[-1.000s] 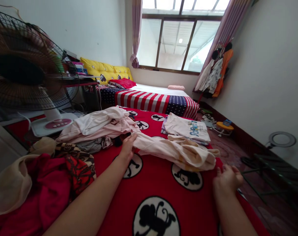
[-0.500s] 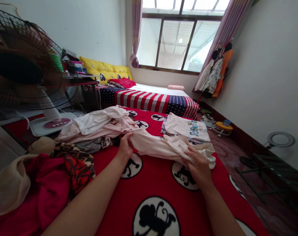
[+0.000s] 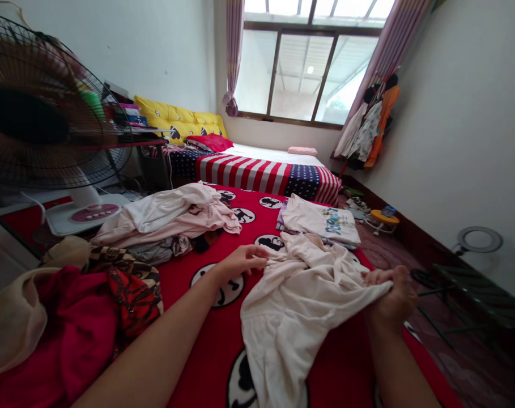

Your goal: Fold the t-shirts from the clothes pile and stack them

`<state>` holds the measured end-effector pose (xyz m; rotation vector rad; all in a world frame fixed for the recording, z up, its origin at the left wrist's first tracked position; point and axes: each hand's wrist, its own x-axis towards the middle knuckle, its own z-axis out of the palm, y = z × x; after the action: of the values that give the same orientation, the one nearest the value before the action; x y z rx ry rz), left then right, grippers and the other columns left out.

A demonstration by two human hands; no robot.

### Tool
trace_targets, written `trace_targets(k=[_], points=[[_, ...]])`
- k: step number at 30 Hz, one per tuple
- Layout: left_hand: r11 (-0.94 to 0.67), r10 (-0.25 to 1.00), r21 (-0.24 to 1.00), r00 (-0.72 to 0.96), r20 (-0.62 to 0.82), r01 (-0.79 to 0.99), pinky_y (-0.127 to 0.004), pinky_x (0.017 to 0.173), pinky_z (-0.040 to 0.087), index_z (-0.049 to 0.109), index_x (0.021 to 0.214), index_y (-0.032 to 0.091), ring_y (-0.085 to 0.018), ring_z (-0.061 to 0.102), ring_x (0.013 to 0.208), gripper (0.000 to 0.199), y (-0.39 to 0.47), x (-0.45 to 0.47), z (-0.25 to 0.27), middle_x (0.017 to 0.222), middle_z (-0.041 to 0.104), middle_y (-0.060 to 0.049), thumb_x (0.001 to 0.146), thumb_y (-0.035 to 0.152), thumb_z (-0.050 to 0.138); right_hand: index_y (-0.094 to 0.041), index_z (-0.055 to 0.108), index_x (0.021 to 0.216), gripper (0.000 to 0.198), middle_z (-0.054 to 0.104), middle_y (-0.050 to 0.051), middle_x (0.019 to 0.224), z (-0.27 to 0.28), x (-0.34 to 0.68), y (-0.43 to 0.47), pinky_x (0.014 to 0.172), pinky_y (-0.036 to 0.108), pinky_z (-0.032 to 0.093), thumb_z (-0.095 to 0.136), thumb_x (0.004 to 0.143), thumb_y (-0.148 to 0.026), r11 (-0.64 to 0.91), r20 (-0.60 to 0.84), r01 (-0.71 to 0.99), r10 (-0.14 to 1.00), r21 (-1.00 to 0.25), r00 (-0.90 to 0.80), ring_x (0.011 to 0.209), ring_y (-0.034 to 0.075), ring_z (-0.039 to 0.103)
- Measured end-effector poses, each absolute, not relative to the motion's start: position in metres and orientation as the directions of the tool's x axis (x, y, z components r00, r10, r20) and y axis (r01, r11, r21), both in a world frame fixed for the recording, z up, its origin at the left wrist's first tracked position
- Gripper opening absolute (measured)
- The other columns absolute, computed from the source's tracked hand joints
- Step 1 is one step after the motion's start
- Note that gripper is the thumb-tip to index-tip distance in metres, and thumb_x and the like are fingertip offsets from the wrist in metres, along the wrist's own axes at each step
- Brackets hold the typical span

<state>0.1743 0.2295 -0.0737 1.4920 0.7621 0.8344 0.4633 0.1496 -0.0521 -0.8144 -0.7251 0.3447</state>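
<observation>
A cream-white garment [image 3: 291,306] lies crumpled across the red bedcover, its lower part spread toward me. I cannot tell its exact kind. My right hand [image 3: 391,292] is closed on its right edge and pulls that edge taut. At its left side is my left hand [image 3: 245,262], fingers stretched out and apart, the tips just at the bunched cloth. Beyond it lies a folded white T-shirt [image 3: 314,218] with a blue print, on top of other folded clothes.
Pale clothes are heaped [image 3: 167,209] at the left, and red and patterned clothes [image 3: 74,317] lie nearer me. A fan [image 3: 89,207] stands at the far left. The red bedcover [image 3: 198,351] has monkey circles. A second bed [image 3: 249,173] is under the window, and a ring light [image 3: 480,241] stands right.
The garment has gone from a narrow strip held between both hands to a spread shape hanging toward me. My right hand moved right with its edge; my left moved right and its fingers opened.
</observation>
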Motion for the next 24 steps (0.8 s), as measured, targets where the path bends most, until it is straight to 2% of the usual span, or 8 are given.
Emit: trace_targets(k=[4,6,8,11,15,19,21,24], points=[[-0.301,0.807,0.931,0.575,0.134,0.205,-0.018,0.049,0.036,0.073,0.099,0.018,-0.012,0.053,0.057,0.043,0.221,0.188,-0.079,0.07,0.065,-0.002,0.061,0.038,0.078,-0.021,0.043,0.042,0.048,0.041,-0.005,0.037,-0.048,0.455,0.148,0.053,0.029,0.04,0.059,0.083,-0.038,0.639,0.502,0.062,0.537,-0.767,0.678,0.038,0.01,0.039],[-0.309,0.743,0.919,0.665,0.073,0.245,-0.018,0.046,0.031,0.074,0.084,0.017,-0.01,0.047,0.053,0.031,0.216,0.188,-0.072,0.06,0.058,0.002,0.061,0.037,0.078,-0.021,0.041,0.04,0.049,0.04,-0.004,0.036,-0.044,0.456,0.142,0.05,0.028,0.039,0.062,0.079,-0.041,0.524,0.421,-0.041,0.727,-0.851,0.543,0.038,0.01,0.038],[-0.188,0.627,0.965,0.778,-0.027,0.185,-0.018,0.047,0.031,0.072,0.072,0.015,-0.009,0.046,0.053,0.024,0.212,0.183,-0.06,0.06,0.057,0.002,0.063,0.037,0.076,-0.02,0.049,0.046,0.044,0.042,-0.003,0.035,-0.039,0.461,0.133,0.046,0.027,0.038,0.063,0.077,-0.048,0.248,0.224,-0.152,0.962,-0.957,0.158,0.036,0.01,0.039],[0.075,0.509,0.997,0.86,-0.032,-0.007,-0.019,0.052,0.037,0.072,0.073,0.012,-0.01,0.05,0.056,0.03,0.207,0.172,-0.038,0.064,0.061,0.0,0.059,0.037,0.079,-0.016,0.065,0.079,0.04,0.059,0.001,0.048,-0.032,0.468,0.121,0.041,0.025,0.038,0.067,0.072,-0.056,-0.075,-0.033,-0.084,0.908,-0.994,-0.417,0.033,0.01,0.043],[0.124,0.463,0.982,0.884,0.071,-0.144,-0.021,0.058,0.043,0.071,0.068,0.01,-0.014,0.055,0.066,0.031,0.2,0.169,-0.022,0.075,0.064,-0.005,0.055,0.036,0.081,-0.019,0.065,0.101,0.039,0.069,0.007,0.093,-0.035,0.456,0.13,0.054,0.023,0.046,0.071,0.073,-0.045,0.131,0.132,-0.02,0.985,-0.991,-0.113,0.056,0.01,0.058],[0.217,0.358,0.976,0.933,-0.048,-0.033,-0.018,0.047,0.039,0.07,0.071,0.01,-0.011,0.052,0.054,0.03,0.192,0.181,-0.025,0.064,0.061,-0.002,0.058,0.035,0.08,-0.024,0.056,0.122,0.063,0.062,0.007,0.116,-0.055,0.423,0.147,0.048,0.02,0.041,0.079,0.063,-0.035,0.196,0.215,0.192,0.973,-0.962,0.085,0.053,0.005,0.049],[0.287,0.393,0.957,0.916,-0.079,-0.041,-0.018,0.045,0.04,0.07,0.074,0.009,-0.01,0.052,0.05,0.03,0.19,0.183,-0.026,0.063,0.062,-0.002,0.058,0.032,0.08,-0.02,0.063,0.112,0.056,0.066,0.006,0.104,-0.063,0.412,0.15,0.044,0.02,0.038,0.08,0.061,-0.035,0.157,0.186,0.264,0.978,-0.952,0.089,0.048,0.005,0.044],[0.332,0.659,0.895,0.752,0.006,-0.298,-0.021,0.051,0.048,0.068,0.076,0.011,-0.013,0.059,0.055,0.029,0.193,0.175,-0.024,0.067,0.065,-0.003,0.055,0.027,0.079,-0.014,0.068,0.084,0.032,0.06,-0.003,0.061,-0.063,0.418,0.151,0.04,0.019,0.033,0.077,0.065,-0.038,0.143,0.199,0.186,0.923,-0.972,0.331,0.045,0.007,0.043]])
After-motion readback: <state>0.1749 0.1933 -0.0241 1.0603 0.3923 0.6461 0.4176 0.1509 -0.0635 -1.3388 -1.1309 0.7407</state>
